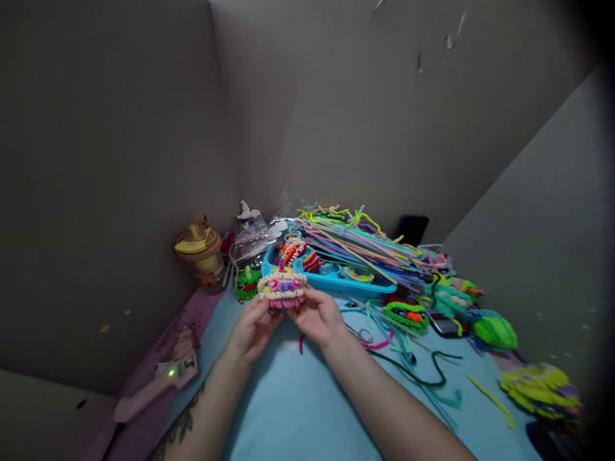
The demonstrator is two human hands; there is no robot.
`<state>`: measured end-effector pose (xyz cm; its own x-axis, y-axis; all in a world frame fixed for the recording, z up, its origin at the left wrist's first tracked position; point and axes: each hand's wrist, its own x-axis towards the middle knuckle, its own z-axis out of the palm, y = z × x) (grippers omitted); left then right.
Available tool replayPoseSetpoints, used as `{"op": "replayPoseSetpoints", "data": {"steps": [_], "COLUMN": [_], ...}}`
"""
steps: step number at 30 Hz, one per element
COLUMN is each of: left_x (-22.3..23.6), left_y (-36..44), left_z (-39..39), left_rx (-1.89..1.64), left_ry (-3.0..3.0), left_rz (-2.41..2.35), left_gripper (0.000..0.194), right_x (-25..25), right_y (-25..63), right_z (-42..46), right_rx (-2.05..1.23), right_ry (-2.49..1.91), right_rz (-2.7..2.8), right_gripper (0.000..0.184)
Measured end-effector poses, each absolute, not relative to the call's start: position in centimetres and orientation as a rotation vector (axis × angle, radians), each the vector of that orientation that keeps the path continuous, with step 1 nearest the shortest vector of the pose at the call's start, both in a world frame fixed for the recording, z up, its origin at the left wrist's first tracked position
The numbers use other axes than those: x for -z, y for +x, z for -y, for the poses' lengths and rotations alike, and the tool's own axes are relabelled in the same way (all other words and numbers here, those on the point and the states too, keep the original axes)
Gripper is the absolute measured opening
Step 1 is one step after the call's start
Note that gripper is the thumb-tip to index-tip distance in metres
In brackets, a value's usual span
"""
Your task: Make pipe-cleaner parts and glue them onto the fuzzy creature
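Both my hands hold up a small pipe-cleaner figure [282,287] made of cream, pink, purple and yellow loops, with a pink fringe along its bottom. My left hand [252,329] grips its left side with fingers curled. My right hand [318,316] pinches its right side and underside. The figure hovers just above the light blue table surface [288,410], in front of a blue tray [331,280].
The blue tray holds several coiled pieces, and a long bundle of coloured pipe cleaners [355,246] lies across it. Finished fuzzy figures [406,315] and loose stems lie to the right. A yellow-lidded cup [200,253], a green figure [248,283] and a pink glue gun [163,378] are left. Grey walls enclose the table.
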<state>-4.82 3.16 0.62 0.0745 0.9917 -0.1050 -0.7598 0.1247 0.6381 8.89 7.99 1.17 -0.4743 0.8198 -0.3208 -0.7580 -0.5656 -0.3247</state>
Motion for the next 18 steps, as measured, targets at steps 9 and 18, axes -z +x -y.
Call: {"op": "replayPoseSetpoints", "data": {"steps": [9, 18], "left_x": [-0.47, -0.55], "left_y": [-5.05, -4.95], "left_z": [-3.44, -3.28], "left_rx": [-1.419, -1.390], "left_ry": [0.418, 0.481], "left_rz": [-0.605, -0.650], "left_gripper": [0.015, 0.022], "right_x": [-1.65, -1.46], "right_y": [8.69, 8.98], "right_z": [-7.29, -7.70], "right_rx": [-2.076, -2.025], "right_ry": [-0.504, -0.531], "right_rz": [0.266, 0.316], "right_gripper": [0.036, 0.033]}}
